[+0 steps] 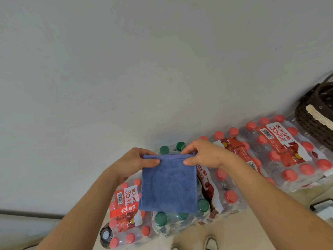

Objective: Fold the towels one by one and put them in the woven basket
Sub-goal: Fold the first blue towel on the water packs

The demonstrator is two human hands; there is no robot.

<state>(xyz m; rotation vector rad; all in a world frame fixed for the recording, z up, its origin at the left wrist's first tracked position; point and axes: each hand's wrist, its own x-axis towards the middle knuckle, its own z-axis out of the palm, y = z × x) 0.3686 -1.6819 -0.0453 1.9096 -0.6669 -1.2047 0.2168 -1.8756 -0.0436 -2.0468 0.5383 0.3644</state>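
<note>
Two bare forearms (86,210) run up to the left hand (133,163) and right hand (203,156), and low in view show the toes of two pale shoes (211,243).

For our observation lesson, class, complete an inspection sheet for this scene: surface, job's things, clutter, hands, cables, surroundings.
Surface: beige floor; no table seen.
Job's things: blue towel, folded, held up; woven basket at right edge, partly cut off.
Clutter: wrapped packs of red-capped bottles and green-capped bottles under the towel.
Hands: left hand and right hand each pinch a top corner of the towel.
Cables: nothing seen.
Surroundings: plain pale wall; shoes at bottom.
</note>
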